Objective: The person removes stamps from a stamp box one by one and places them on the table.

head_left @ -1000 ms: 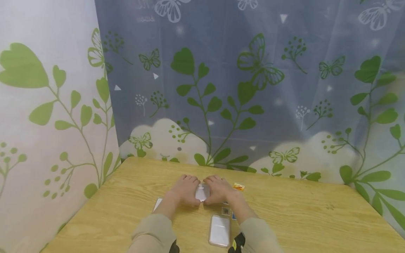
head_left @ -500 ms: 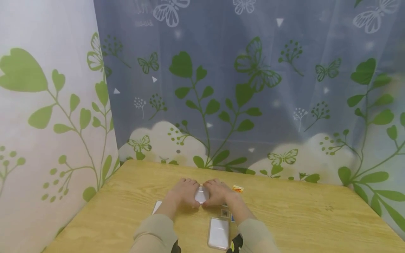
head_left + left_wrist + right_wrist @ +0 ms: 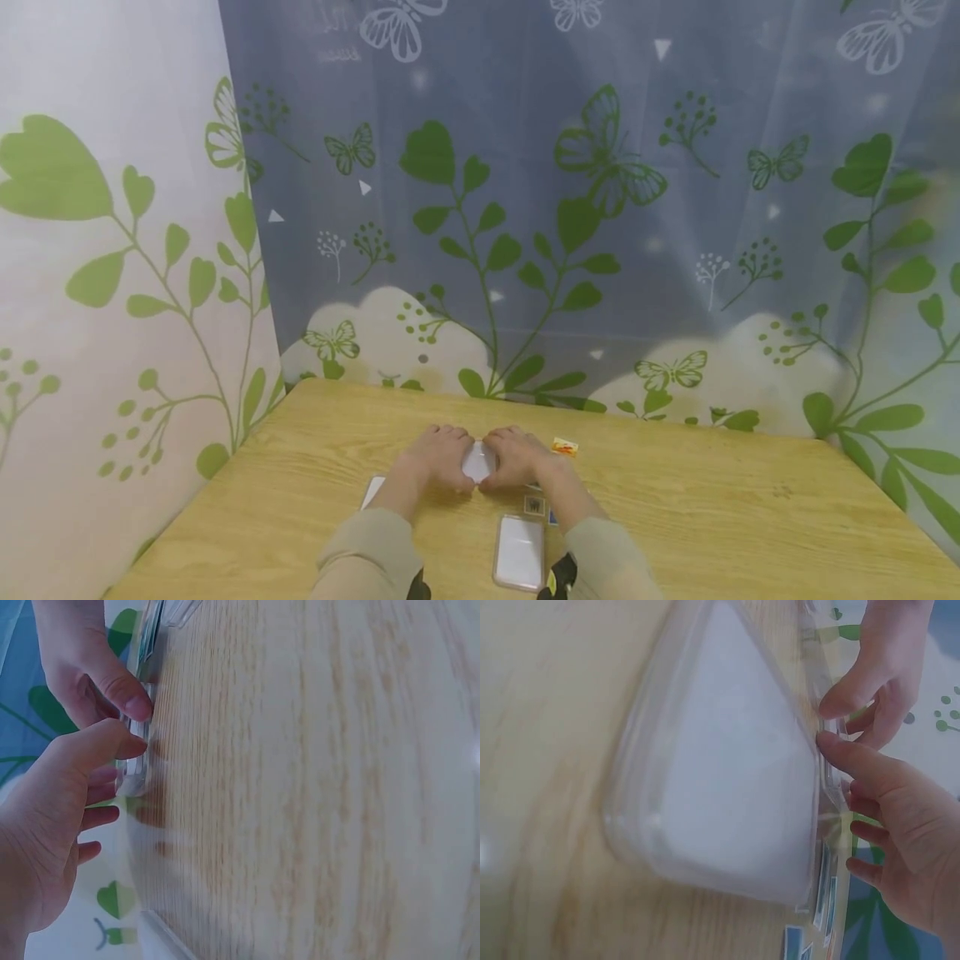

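In the middle of the wooden table, both hands hold a small clear plastic case (image 3: 478,463) with something white inside. My left hand (image 3: 437,457) grips its left edge and my right hand (image 3: 516,458) grips its right edge. The thumbs sit at the near side, almost touching, and the other fingers reach to the far side. Seen edge-on in the left wrist view, the case (image 3: 135,766) is low over the table. The right wrist view has the right hand (image 3: 919,832) below and the left hand (image 3: 889,675) above. Much of the case is hidden behind the fingers.
A larger clear case with a white insert (image 3: 519,552) lies nearer the body. Another white-filled case (image 3: 372,490) is partly behind the left forearm. Small stamp-like pieces (image 3: 534,506) lie by the right forearm, and an orange-yellow piece (image 3: 565,447) lies beyond it. A patterned curtain (image 3: 525,250) hangs behind.
The head view has tilted up slightly. Both hands keep their hold on the small clear case, with the thumbs a touch closer together.
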### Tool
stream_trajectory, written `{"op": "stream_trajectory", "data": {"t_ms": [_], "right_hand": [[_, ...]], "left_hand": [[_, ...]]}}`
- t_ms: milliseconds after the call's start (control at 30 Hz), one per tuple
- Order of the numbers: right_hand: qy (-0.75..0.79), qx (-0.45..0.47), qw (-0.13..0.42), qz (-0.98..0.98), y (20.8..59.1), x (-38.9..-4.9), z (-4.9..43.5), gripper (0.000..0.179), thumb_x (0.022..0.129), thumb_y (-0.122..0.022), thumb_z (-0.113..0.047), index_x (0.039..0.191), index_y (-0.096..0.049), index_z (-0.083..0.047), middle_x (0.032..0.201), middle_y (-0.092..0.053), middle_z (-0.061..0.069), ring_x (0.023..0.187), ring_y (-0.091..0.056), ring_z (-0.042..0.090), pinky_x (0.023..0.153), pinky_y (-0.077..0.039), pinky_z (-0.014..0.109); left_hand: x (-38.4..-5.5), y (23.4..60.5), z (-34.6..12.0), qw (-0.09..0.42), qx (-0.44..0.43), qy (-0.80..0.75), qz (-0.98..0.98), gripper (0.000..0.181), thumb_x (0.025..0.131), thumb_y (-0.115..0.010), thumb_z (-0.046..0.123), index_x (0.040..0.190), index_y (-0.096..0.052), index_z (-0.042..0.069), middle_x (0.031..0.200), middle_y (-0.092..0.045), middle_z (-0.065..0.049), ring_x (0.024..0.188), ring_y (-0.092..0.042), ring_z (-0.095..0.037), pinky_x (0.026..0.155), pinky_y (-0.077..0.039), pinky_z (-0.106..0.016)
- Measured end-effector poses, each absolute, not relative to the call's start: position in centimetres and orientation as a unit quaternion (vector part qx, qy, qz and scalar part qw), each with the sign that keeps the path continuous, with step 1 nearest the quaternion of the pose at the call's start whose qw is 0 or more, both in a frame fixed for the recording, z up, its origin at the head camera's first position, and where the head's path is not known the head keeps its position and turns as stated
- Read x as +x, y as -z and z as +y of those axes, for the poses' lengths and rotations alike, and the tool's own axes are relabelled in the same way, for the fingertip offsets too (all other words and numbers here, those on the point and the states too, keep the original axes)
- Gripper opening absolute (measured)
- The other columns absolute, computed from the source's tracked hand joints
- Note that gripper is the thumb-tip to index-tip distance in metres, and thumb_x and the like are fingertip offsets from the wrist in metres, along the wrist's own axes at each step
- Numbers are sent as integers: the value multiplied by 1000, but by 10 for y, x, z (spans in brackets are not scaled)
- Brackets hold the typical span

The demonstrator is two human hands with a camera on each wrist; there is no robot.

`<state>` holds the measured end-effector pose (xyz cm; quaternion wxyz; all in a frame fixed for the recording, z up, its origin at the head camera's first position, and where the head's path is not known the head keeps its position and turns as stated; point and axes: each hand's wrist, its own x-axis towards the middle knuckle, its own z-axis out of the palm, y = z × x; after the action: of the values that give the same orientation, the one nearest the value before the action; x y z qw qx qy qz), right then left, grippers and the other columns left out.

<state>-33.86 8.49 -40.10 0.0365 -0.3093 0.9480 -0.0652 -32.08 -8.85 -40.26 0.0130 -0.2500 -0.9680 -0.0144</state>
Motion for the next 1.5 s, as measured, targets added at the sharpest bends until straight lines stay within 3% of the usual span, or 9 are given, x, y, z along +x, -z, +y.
{"op": "stream_trajectory", "data": {"t_ms": [567, 833, 967, 1167, 1500], "right_hand": [[82, -320, 21, 944, 395, -341, 87, 70, 76, -70, -49, 127, -53, -5, 130, -50, 11, 122, -41, 29, 100, -35, 47], [28, -335, -18, 942, 394, -339, 90, 54, 78, -66, -45, 119, -61, -9, 121, -54, 6, 117, -45, 26, 98, -38, 45], [0, -351, -29, 936, 396, -338, 90, 51, 78, -65, -46, 114, -63, -10, 117, -56, 5, 113, -48, 24, 96, -39, 45], [1, -347, -16, 938, 396, -337, 90, 47, 78, -66, -44, 112, -64, -11, 114, -56, 3, 107, -50, 23, 91, -44, 41], [-1, -331, 5, 943, 393, -336, 89, 48, 78, -69, -47, 111, -65, -12, 115, -56, 2, 106, -51, 24, 87, -45, 42]], "left_hand": [[-324, 403, -92, 10, -253, 48, -966, 62, 75, -65, 43, 124, -55, 5, 128, -52, -9, 119, -44, -28, 104, -29, -49], [-318, 394, -94, 44, -276, -4, -960, 36, 79, -61, 37, 98, -65, 7, 114, -59, -7, 109, -50, -26, 98, -37, -42], [-318, 394, -94, 55, -286, -44, -956, 42, 79, -60, 39, 105, -64, 6, 116, -59, -5, 111, -50, -25, 99, -36, -41], [-319, 398, -92, 59, -294, -53, -952, 46, 80, -59, 39, 110, -63, 6, 116, -60, -5, 111, -51, -24, 99, -37, -41], [-319, 400, -90, 73, -299, -59, -950, 36, 77, -60, 34, 96, -65, 5, 102, -62, -5, 98, -56, -23, 87, -43, -38]]}}
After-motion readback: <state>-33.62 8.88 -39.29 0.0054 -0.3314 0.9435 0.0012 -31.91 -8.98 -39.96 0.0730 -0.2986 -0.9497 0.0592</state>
